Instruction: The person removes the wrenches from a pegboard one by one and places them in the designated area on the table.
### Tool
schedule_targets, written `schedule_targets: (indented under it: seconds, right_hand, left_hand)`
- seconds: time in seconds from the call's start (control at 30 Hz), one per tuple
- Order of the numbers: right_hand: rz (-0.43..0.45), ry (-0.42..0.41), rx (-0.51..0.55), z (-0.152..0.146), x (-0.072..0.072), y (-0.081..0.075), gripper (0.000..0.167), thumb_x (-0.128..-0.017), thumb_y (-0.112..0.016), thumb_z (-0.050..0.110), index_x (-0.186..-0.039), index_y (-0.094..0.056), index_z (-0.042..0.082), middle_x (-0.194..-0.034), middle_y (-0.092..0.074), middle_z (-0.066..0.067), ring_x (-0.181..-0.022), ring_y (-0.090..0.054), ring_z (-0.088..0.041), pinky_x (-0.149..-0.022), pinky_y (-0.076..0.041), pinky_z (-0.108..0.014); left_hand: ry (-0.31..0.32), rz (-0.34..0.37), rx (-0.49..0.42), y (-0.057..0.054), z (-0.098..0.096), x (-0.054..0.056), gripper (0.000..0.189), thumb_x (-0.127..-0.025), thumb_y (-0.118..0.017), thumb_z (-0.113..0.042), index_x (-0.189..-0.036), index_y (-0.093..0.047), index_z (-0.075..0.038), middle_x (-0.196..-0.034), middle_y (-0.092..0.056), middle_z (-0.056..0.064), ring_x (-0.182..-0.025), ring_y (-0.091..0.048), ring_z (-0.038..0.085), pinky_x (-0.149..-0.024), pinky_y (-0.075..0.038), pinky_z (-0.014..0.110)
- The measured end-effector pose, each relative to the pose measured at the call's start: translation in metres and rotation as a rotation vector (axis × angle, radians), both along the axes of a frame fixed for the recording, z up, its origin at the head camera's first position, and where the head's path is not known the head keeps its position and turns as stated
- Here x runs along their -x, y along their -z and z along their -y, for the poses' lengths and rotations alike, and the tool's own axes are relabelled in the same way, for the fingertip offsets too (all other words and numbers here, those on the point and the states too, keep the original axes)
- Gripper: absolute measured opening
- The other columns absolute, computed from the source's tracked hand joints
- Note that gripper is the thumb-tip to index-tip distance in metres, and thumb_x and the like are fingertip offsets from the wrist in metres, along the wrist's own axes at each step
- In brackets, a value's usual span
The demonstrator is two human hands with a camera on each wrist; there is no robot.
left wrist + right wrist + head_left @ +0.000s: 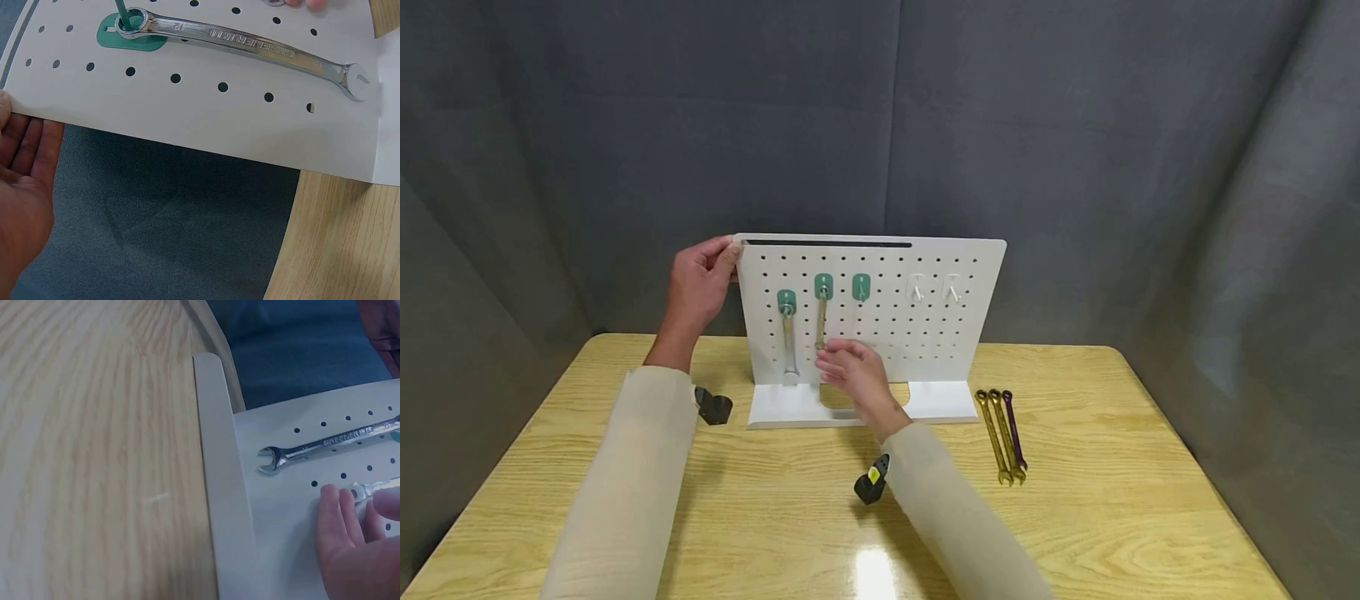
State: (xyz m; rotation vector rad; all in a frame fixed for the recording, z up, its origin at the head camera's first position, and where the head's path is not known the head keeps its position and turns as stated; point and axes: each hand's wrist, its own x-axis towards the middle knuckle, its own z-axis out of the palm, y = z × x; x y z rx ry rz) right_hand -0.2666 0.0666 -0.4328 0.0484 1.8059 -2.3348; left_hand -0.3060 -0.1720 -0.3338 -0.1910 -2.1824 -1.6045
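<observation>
A wood-grain table (1120, 492) holds a white pegboard (891, 327) mid-frame; lower right, two gold wrenches (993, 436) and a purple wrench (1014, 427).

Table (1090, 467): pegboard (988, 271) stands on it; curtain (880, 125) behind. Along the pegboard, left to right: leftmost hook (786, 297), first wrench (788, 346) hangs on it; second hook (823, 282), second wrench (822, 321) on it; third hook (861, 285); two further hooks (917, 291). Left hand (695, 287): upper left corner. Right hand (856, 372): second wrench's lower end. Three loose wrenches (1006, 437): on table, right of pegboard, side by side.
</observation>
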Motion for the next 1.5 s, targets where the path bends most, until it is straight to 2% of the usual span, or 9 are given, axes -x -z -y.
schedule_targets:
  seconds: [0.17, 0.37, 0.53, 0.73, 0.8, 0.97, 1.1, 1.3, 1.5]
  right_hand:
    - [-0.003, 0.039, 0.003, 0.005, -0.002, 0.005, 0.023, -0.105, -0.057, 0.007, -0.125, -0.063, -0.001, -0.124, -0.069, -0.016, -0.112, -0.068, -0.028, -0.094, -0.057, -0.037]
    - [-0.015, 0.069, -0.074, 0.009, -0.009, 0.006, 0.025, -0.103, -0.06, 0.01, -0.125, -0.065, -0.001, -0.122, -0.071, -0.013, -0.111, -0.069, -0.028, -0.097, -0.054, -0.048]
    - [0.009, 0.026, -0.134, 0.01, -0.012, 0.008, 0.027, -0.105, -0.056, 0.013, -0.125, -0.067, -0.002, -0.121, -0.072, -0.013, -0.11, -0.07, -0.027, -0.092, -0.058, -0.041]
    - [0.017, -0.092, -0.077, 0.009, -0.009, 0.008, 0.032, -0.105, -0.056, 0.014, -0.132, -0.062, -0.002, -0.127, -0.069, -0.012, -0.114, -0.068, -0.024, -0.096, -0.056, -0.039]
    - [0.033, -0.111, -0.042, 0.008, -0.006, 0.007, 0.033, -0.104, -0.057, 0.012, -0.133, -0.061, -0.002, -0.129, -0.069, -0.012, -0.115, -0.068, -0.023, -0.093, -0.057, -0.036]
    - [0.087, -0.098, 0.051, 0.007, -0.004, 0.008, 0.032, -0.105, -0.057, 0.011, -0.134, -0.061, -0.001, -0.13, -0.068, -0.011, -0.115, -0.068, -0.024, -0.081, -0.058, -0.026]
    - [0.08, -0.08, 0.026, 0.008, -0.006, 0.008, 0.032, -0.106, -0.056, 0.016, -0.134, -0.062, 0.002, -0.131, -0.068, -0.01, -0.114, -0.067, -0.025, -0.076, -0.058, -0.024]
    - [0.057, -0.031, -0.016, 0.009, -0.008, 0.009, 0.027, -0.102, -0.061, 0.018, -0.126, -0.065, 0.006, -0.125, -0.07, -0.008, -0.104, -0.07, -0.024, -0.071, -0.058, -0.024]
    - [0.041, -0.013, -0.036, 0.007, -0.009, 0.014, 0.015, -0.1, -0.063, 0.023, -0.109, -0.062, 0.011, -0.123, -0.069, -0.012, -0.097, -0.071, -0.022, -0.074, -0.058, -0.028]
  left_hand:
    - [-0.004, 0.005, 0.002, 0.001, 0.0, -0.001, 0.04, -0.107, -0.059, -0.029, -0.135, -0.066, -0.001, -0.122, -0.069, 0.019, -0.092, -0.067, 0.009, -0.091, -0.057, 0.034]
    - [-0.005, 0.006, 0.009, 0.003, 0.0, -0.001, 0.041, -0.107, -0.058, -0.029, -0.135, -0.066, 0.0, -0.122, -0.069, 0.02, -0.093, -0.066, 0.01, -0.093, -0.057, 0.037]
    - [-0.007, 0.004, 0.008, 0.005, 0.0, -0.003, 0.04, -0.108, -0.058, -0.028, -0.135, -0.066, 0.0, -0.122, -0.069, 0.02, -0.092, -0.066, 0.009, -0.092, -0.057, 0.035]
    - [-0.003, 0.002, 0.009, 0.003, 0.0, -0.003, 0.04, -0.108, -0.058, -0.029, -0.137, -0.066, -0.002, -0.123, -0.069, 0.019, -0.095, -0.067, 0.012, -0.093, -0.057, 0.036]
    - [-0.003, -0.002, 0.007, 0.002, 0.0, -0.002, 0.04, -0.107, -0.059, -0.029, -0.136, -0.066, -0.002, -0.123, -0.069, 0.019, -0.095, -0.067, 0.012, -0.092, -0.057, 0.036]
    - [-0.009, -0.006, -0.004, 0.0, 0.0, -0.001, 0.04, -0.107, -0.06, -0.028, -0.135, -0.067, -0.002, -0.121, -0.069, 0.02, -0.092, -0.066, 0.01, -0.092, -0.057, 0.036]
    - [-0.015, -0.004, -0.004, -0.001, 0.0, -0.002, 0.04, -0.107, -0.059, -0.029, -0.135, -0.067, -0.002, -0.122, -0.069, 0.019, -0.093, -0.067, 0.01, -0.093, -0.057, 0.037]
    - [-0.013, 0.009, -0.005, -0.002, -0.001, -0.001, 0.041, -0.106, -0.06, -0.03, -0.135, -0.067, -0.001, -0.121, -0.069, 0.02, -0.092, -0.066, 0.01, -0.092, -0.057, 0.035]
    - [-0.011, -0.001, -0.01, 0.0, -0.001, 0.002, 0.04, -0.107, -0.06, -0.029, -0.133, -0.067, 0.0, -0.119, -0.07, 0.021, -0.089, -0.066, 0.007, -0.091, -0.057, 0.035]
